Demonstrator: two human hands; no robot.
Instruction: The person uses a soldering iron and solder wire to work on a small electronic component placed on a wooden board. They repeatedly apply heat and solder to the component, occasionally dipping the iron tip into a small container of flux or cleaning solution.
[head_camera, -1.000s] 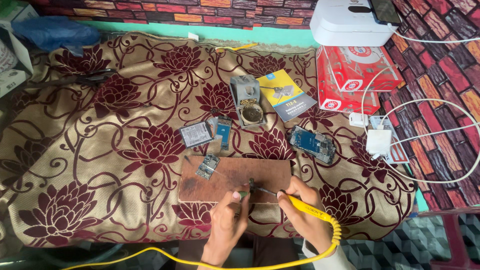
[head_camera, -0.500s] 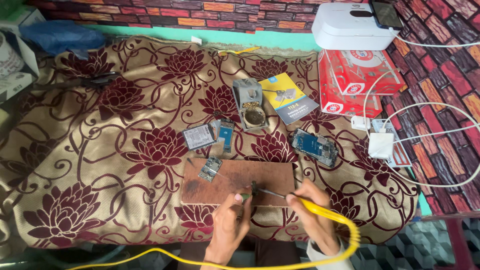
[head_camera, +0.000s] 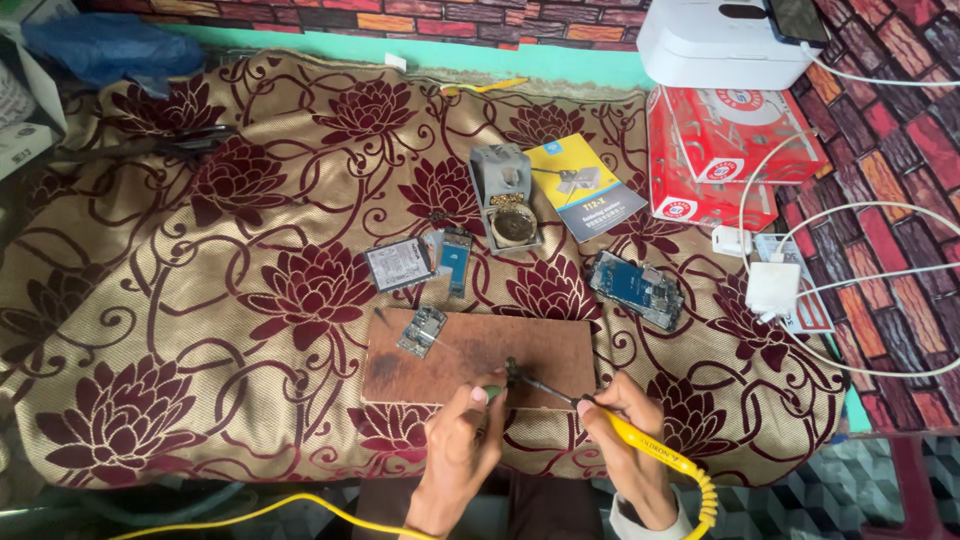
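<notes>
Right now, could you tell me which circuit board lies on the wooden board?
The small grey circuit board at the wooden board's left end; the blue ones lie on the floral cloth.

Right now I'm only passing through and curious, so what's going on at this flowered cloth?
A person is soldering on a brown wooden board. The right hand holds a yellow-handled soldering iron, its tip on a small dark part at the board's near edge. The left hand pinches a small green-tipped piece beside that part. A small circuit board lies on the board's left corner. A grey iron stand and an opened blue phone lie farther back.
</notes>
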